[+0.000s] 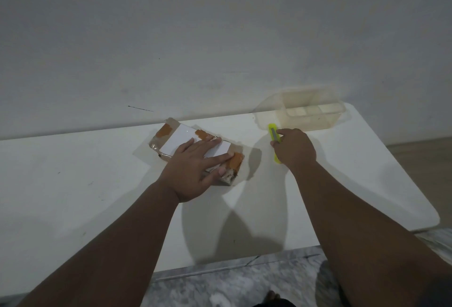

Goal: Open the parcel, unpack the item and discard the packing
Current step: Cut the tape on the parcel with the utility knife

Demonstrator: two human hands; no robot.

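Two bare hands out over a white table (pixel 97 184). Presses the left hand (pixel 195 172) flat on top of the parcel (pixel 156 146), with fingers straight and spread across its white label (pixel 182 140) and the thumb laid along the near right edge. Holds nothing in that hand; only bears down with an open palm. Grips a yellow cutter (pixel 273 133) in the right hand (pixel 294 151), with fingers curled round the middle of the handle, the far end poking out past the knuckles and showing a grey slider, the near end peeking out under the heel of the hand. Cutter on the tabletop or just above it: impossible to tell.

Finds the parcel lying flat near the middle of the table, toward the far edge, turned at an angle, wrapped in glossy brownish film and sealed with patches of orange tape (pixel 164 131) at the far left corner, along the far side and at the right end. Still closed, with wrapping crumpled at the near right corner. Holds the cutter just to the right of the parcel, apart from it.

Beyond the right hand, a clear plastic container (pixel 318 123) at the far right corner of the table, near the cutter's tip, with pale compartments inside. Behind it all, a plain pale wall (pixel 220 37); below the near table edge, a grey marbled floor (pixel 220 279) and the tip of a foot (pixel 272 294).
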